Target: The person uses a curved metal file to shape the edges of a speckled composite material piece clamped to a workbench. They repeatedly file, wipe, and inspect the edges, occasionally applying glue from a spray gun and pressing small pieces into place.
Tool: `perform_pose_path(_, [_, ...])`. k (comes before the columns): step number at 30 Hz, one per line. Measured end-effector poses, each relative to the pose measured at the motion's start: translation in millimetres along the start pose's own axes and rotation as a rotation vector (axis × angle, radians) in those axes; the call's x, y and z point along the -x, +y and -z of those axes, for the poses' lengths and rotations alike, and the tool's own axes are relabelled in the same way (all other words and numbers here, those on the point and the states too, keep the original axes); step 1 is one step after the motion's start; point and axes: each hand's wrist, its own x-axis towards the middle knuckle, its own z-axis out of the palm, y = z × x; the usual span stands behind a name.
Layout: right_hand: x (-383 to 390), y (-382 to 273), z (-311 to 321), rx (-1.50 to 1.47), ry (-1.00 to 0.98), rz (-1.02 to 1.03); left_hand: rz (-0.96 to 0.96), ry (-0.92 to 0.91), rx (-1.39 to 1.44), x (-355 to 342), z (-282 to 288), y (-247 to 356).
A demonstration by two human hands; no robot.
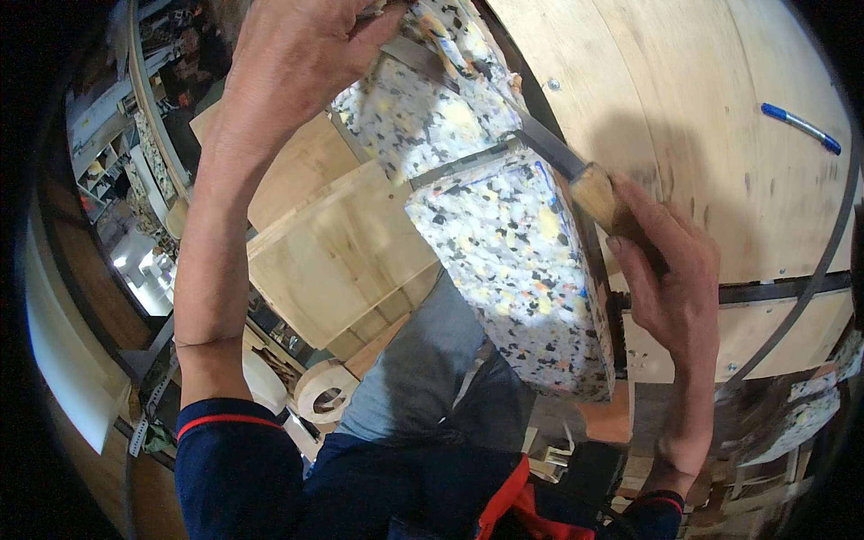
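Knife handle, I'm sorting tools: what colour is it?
Knife handle: light brown, best in the head view.

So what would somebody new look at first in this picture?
Probably the big speckled foam block in the middle. Next comes the knife just above it, its wooden handle in the right hand. The blue pen at the upper right stands out too, lying on pale wood.

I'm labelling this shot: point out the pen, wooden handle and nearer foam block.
Pen (801,129), head view: middle of barrel.
Wooden handle (597,193), head view: exposed wood.
Nearer foam block (515,274), head view: speckled broad face.
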Motion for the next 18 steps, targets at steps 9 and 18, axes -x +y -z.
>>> perform_pose_path(9, [56.8,14.9,26.1,0.070,-0.058,-0.056,0.071,-0.043,0.032,-0.6,3.2,4.0])
perform_pose_path(18, [56.6,18.9,30.0,0.091,-0.047,-0.006,0.266,-0.040,0.020,16.0,11.4,6.2])
